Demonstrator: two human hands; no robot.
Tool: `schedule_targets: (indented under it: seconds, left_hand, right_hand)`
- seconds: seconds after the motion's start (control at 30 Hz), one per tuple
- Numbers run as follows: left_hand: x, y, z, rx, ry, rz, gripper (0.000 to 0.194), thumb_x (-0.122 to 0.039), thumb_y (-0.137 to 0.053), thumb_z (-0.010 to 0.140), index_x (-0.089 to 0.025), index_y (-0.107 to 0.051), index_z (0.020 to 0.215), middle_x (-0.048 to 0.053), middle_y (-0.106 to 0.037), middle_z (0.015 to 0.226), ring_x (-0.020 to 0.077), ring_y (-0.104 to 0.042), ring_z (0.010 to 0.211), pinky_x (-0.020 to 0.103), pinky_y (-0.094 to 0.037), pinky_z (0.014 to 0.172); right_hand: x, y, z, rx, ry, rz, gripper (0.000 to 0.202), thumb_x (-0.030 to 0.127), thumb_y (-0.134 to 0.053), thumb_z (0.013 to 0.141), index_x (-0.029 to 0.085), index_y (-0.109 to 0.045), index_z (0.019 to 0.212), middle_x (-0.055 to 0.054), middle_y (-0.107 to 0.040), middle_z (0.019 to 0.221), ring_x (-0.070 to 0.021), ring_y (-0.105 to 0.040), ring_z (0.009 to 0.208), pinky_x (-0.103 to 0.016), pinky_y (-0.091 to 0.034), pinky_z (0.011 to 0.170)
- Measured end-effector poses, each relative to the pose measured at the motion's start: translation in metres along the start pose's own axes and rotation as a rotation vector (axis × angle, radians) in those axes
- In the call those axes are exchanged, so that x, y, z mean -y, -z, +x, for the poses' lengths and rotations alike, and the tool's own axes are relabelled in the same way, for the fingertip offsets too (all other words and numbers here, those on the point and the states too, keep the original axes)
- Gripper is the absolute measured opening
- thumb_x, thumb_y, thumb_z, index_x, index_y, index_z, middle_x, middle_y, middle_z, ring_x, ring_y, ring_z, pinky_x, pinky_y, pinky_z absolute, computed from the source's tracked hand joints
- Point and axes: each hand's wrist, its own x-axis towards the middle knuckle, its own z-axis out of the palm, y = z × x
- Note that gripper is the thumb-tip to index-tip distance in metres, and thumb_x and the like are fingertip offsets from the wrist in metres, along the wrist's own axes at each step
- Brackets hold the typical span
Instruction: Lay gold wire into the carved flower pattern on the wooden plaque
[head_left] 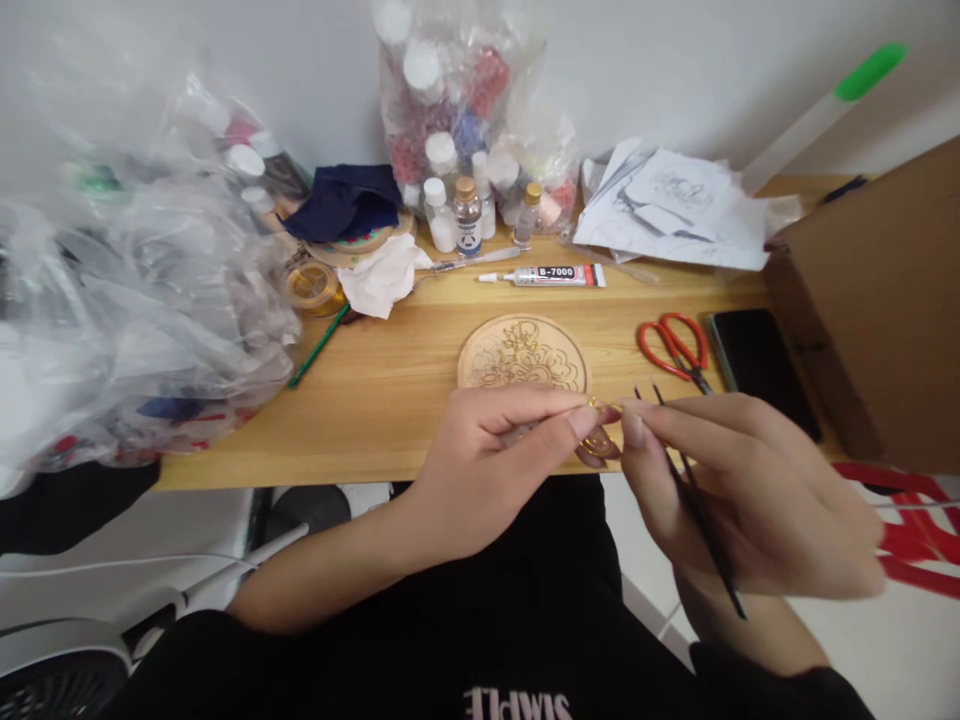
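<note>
My left hand (487,460) pinches a piece of curled gold wire (598,440) between thumb and fingertips, just above the table's front edge. My right hand (757,490) meets it from the right, thumb and forefinger pressed together at the wire's end. Black tweezers (703,520) rest in the right hand, slanting with their points upward past the fingers. Behind the hands lies a round wooden disc (469,365) with a flower pattern in gold wire; the left hand hides its front edge.
Red-handled pliers (675,350) and a phone (757,360) lie to the right, beside a cardboard box (877,290). A B-7000 glue tube (555,275) lies behind the disc. Plastic bags (150,290), a green pencil (319,347) and a gold wire spool (313,288) are on the left.
</note>
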Motion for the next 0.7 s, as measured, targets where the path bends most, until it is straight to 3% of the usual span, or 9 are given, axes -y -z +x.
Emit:
schedule_targets:
  seconds: [0.33,0.7]
  left_hand:
    - [0.0016,0.003,0.0011,0.033,-0.002,0.08,0.025,-0.026,-0.057,0.091,-0.019,-0.07,0.071,-0.001,-0.068,0.069,0.0154,-0.065,0.072,0.025,-0.052,0.066]
    - [0.0016,0.0025,0.0034,-0.045,0.005,-0.085,0.013,-0.015,-0.066,0.081,-0.023,-0.077,0.078,-0.004,-0.076,0.078,0.0085,-0.069,0.072,0.013,-0.055,0.068]
  right_hand:
    - [-0.0038,-0.0011,-0.004,0.027,-0.018,0.019,0.029,0.004,-0.074,0.072,0.019,-0.067,0.096,-0.002,-0.067,0.079,-0.0124,-0.06,0.065,-0.027,-0.05,0.058]
    - [-0.0056,-0.0019,-0.0014,0.002,0.038,0.026,0.021,0.006,-0.073,0.075,0.015,-0.068,0.093,-0.003,-0.066,0.074,-0.0108,-0.059,0.063,-0.025,-0.048,0.054]
